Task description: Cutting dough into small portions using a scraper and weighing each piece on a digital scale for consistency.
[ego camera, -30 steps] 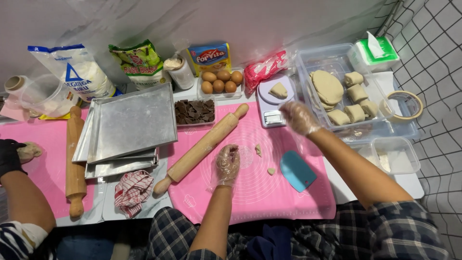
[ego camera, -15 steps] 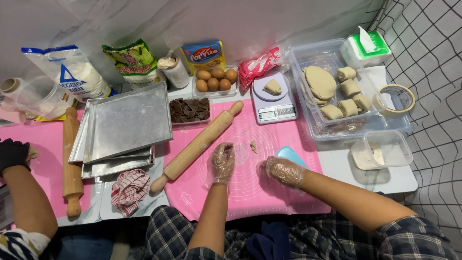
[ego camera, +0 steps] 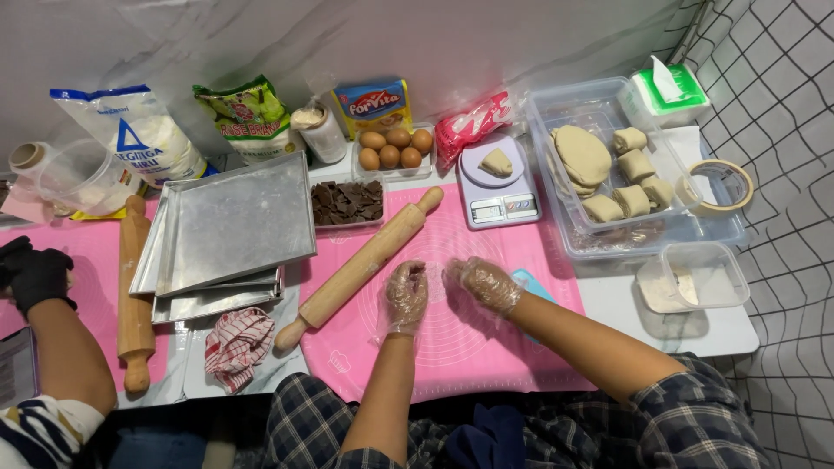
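Both my hands wear clear plastic gloves and hover over the pink silicone mat (ego camera: 486, 356). My left hand (ego camera: 406, 295) is cupped around a small pale piece of dough. My right hand (ego camera: 483, 283) is just beside it with fingers curled; what it holds is unclear. A light-blue scraper (ego camera: 532, 283) lies partly under my right wrist. The long wooden rolling pin (ego camera: 360, 265) rests diagonally to the left of my left hand.
Behind the mat are a scale carrying a dough piece (ego camera: 497, 163), a chocolate tray (ego camera: 347, 201), eggs (ego camera: 395, 146) and a clear box of dough rolls (ego camera: 608, 174). Metal trays (ego camera: 230, 226), a checked cloth (ego camera: 236, 343) and another person's black-gloved hand (ego camera: 35, 274) lie left.
My right hand left the clear box of dough, came back over the mat and now sits beside my left hand. My left hand stayed cupped in place.
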